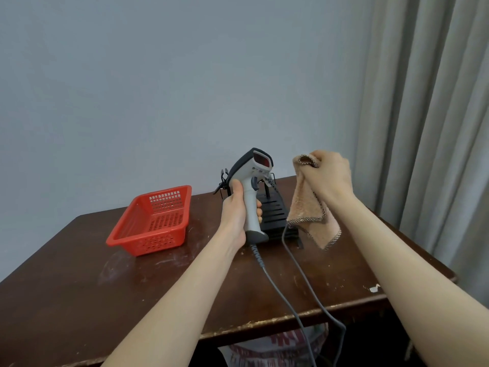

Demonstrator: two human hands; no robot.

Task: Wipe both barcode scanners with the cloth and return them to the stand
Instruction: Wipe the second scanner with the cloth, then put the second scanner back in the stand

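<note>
My left hand [238,207] grips the handle of a grey-and-white barcode scanner [252,181], held upright above the table with its red window facing right. To the right of the scanner head, my right hand [330,173] clutches a beige cloth [309,210] by its top; the cloth hangs down and does not touch the scanner. Behind the scanner stands the black slotted stand [275,210]. A second scanner is mostly hidden behind the first; only a bit of it shows near the stand's top [268,180]. Two grey cables [296,276] trail off the front edge.
An empty red plastic basket [153,221] sits at the left on the dark wooden table [79,287]. A grey curtain [428,115] hangs at the right, a plain wall behind. A printed sack [277,348] lies under the table's front edge.
</note>
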